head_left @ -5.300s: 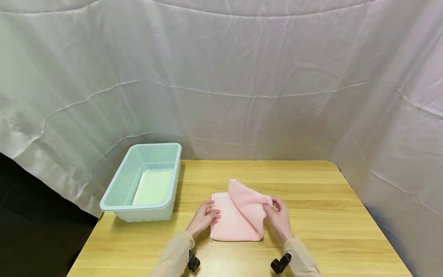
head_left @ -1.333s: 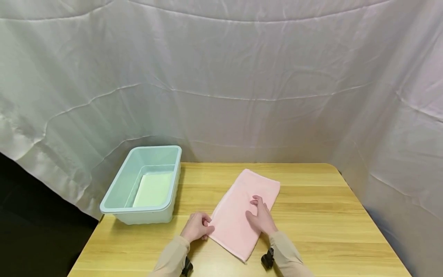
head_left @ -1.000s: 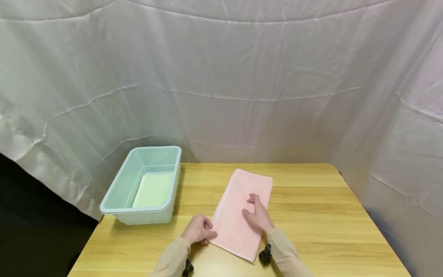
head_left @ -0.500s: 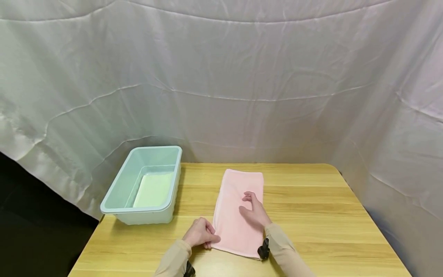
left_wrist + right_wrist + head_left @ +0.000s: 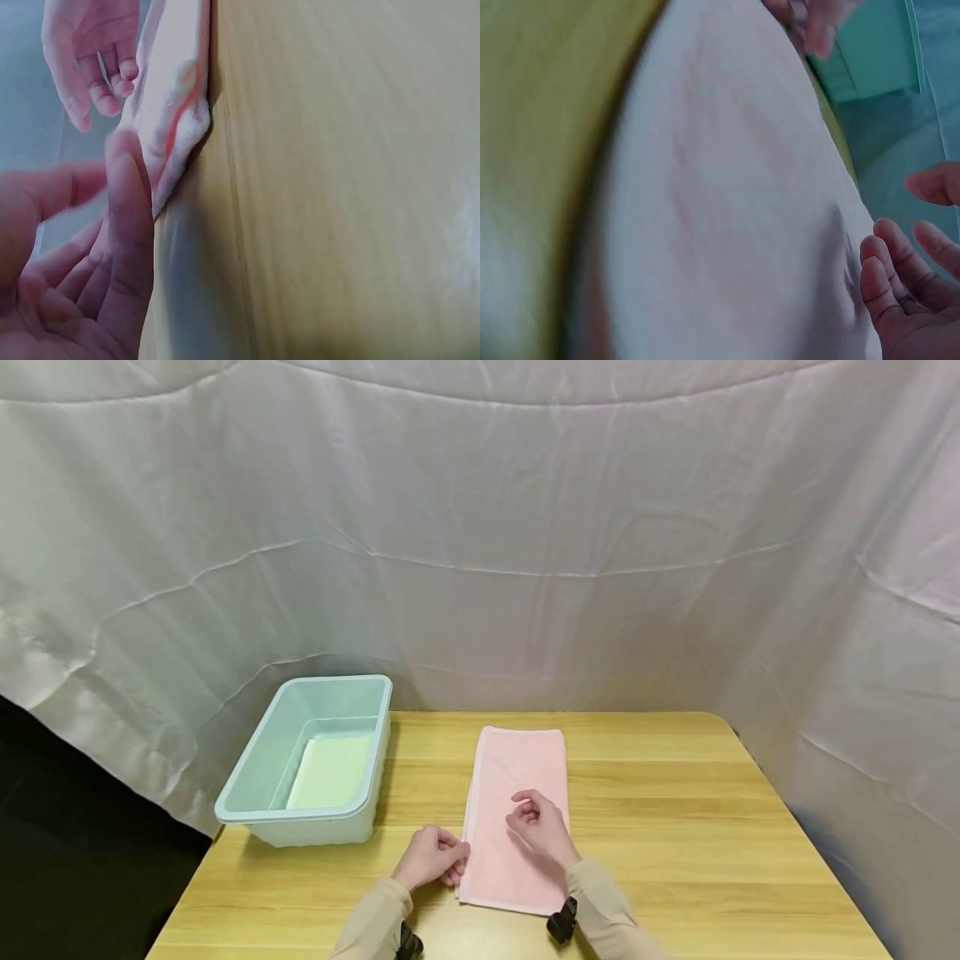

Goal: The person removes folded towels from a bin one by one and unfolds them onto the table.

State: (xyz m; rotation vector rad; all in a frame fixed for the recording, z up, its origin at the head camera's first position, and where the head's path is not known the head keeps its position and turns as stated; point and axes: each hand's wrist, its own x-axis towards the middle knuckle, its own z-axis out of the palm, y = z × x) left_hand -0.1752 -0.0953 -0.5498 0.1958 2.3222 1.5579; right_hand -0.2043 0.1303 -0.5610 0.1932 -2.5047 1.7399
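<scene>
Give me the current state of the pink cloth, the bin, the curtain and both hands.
Pink cloth: folded, flat on the table.
Bin: upright, open-topped.
Curtain: hanging, creased.
Left hand: at the cloth's left edge, fingers loosely bent.
Right hand: over the cloth, fingers bent, holding nothing.

In front of you hangs a pale grey fabric curtain (image 5: 525, 510), wrinkled and crossed by long, wavering lines, that wraps round to your left and right. It takes a greenish tint on your left and a pinkish one at far right. Your surface (image 5: 675, 827) is yellowish with wood grain, rounded at its far right corner, softly shiny near you. Lower left shows a black area (image 5: 67, 852).
</scene>
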